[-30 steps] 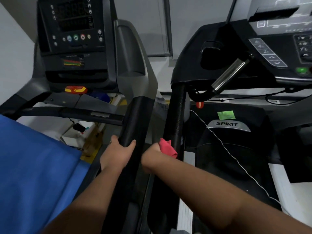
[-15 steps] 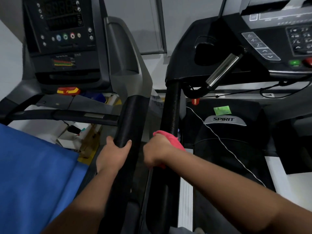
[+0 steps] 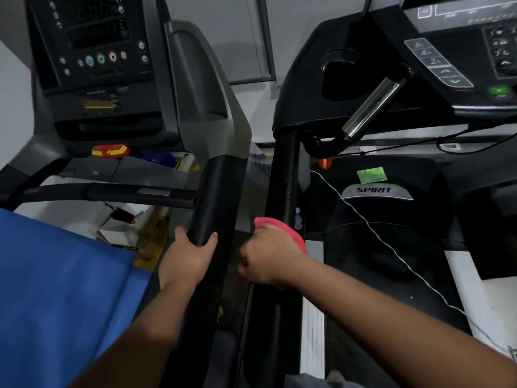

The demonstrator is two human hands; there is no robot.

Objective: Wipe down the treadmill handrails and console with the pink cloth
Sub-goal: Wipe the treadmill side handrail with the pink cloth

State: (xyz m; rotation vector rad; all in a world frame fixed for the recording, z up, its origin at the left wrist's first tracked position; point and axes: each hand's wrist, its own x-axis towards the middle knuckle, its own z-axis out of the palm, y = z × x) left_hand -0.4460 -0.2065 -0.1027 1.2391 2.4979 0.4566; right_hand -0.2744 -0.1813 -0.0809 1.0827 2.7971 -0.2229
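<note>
Two treadmills stand side by side. My right hand (image 3: 268,254) grips the pink cloth (image 3: 291,233), wrapped around the black left handrail (image 3: 284,177) of the right treadmill. My left hand (image 3: 188,254) holds the black right handrail (image 3: 216,197) of the left treadmill, thumb and fingers curled round it. The right treadmill's console (image 3: 453,51) with grey keypads sits at upper right, above a chrome grip bar (image 3: 369,110). The left treadmill's console (image 3: 95,60) is at upper left.
A blue fabric (image 3: 58,289) fills the lower left. A thin white cord (image 3: 391,247) runs across the black motor cover marked SPIRIT (image 3: 375,190). Boxes and clutter (image 3: 134,225) lie on the floor under the left treadmill's crossbar. A narrow gap separates the two handrails.
My right hand with the pink cloth has slid up the right treadmill's handrail and closed more fully around it. My left hand has kept its hold on the other rail.
</note>
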